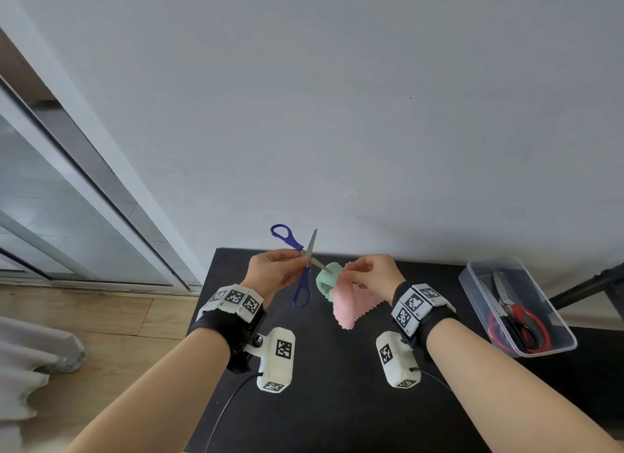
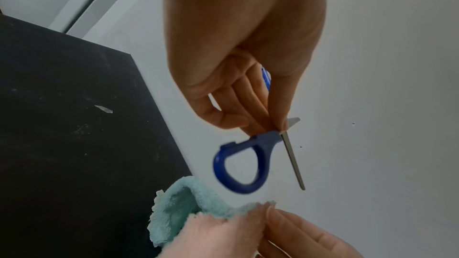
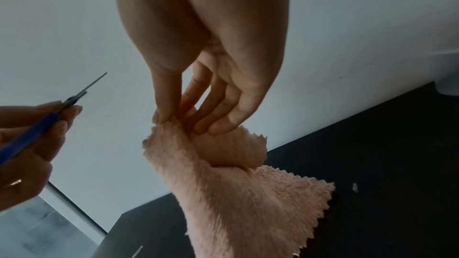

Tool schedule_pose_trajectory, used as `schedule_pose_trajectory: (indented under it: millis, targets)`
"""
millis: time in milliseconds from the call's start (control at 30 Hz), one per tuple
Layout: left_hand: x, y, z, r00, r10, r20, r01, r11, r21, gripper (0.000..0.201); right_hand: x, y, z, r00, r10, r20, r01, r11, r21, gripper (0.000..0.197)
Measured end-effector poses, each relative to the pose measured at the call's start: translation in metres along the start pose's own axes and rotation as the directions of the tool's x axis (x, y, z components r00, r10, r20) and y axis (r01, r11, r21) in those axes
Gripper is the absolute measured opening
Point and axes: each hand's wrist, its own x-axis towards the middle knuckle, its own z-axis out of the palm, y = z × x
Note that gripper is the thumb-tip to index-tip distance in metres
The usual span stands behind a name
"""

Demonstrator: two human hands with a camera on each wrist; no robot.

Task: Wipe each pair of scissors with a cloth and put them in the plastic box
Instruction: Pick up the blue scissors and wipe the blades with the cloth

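Observation:
My left hand [image 1: 275, 270] pinches blue-handled scissors [image 1: 304, 267] near their pivot, above the black table [image 1: 337, 385]. The blades are spread apart: one points up, the other points right toward the cloth. In the left wrist view a blue handle loop [image 2: 239, 166] hangs below my fingers [image 2: 248, 117]. My right hand [image 1: 371, 272] pinches a pink and mint-green cloth [image 1: 351, 304] by its top edge; the cloth [image 3: 236, 183] hangs down from my fingertips [image 3: 196, 123]. The lower blade tip sits at the green fold [image 1: 326, 278].
A clear plastic box [image 1: 516, 307] stands at the table's right edge and holds red-handled scissors [image 1: 520, 324] and black-handled ones. A white wall runs behind the table. A sliding glass door and wooden floor lie to the left.

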Motion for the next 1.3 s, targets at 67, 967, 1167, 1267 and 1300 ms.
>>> schedule_pose_trajectory:
  millis: [67,967,1167,1267,1300]
  targets:
    - [0.000,0.000,-0.001,1.000,-0.003,0.000,0.003,1.000,0.001,0.014,-0.001,0.000,0.002,1.000,-0.007,-0.005,0.006,0.999,-0.050,0.014]
    - [-0.012,0.031,-0.017,0.990,0.099,0.102,-0.077,0.977,-0.198,0.011,-0.053,-0.053,0.051,0.977,-0.214,0.023,0.193,0.920,0.341,0.011]
    - [-0.011,0.040,-0.031,0.994,0.109,0.015,-0.103,0.970,-0.219,0.006,-0.054,-0.057,0.039,0.979,-0.202,-0.014,0.200,0.957,0.209,0.006]
    - [-0.012,0.041,-0.032,0.994,0.104,0.023,-0.097,0.973,-0.209,0.007,-0.055,-0.062,0.039,0.979,-0.198,-0.047,0.204,0.963,0.174,0.007]
    - [-0.012,0.041,-0.033,0.995,0.097,0.025,-0.089,0.973,-0.215,0.007,-0.054,-0.063,0.040,0.977,-0.202,-0.062,0.210,0.961,0.179,0.006]
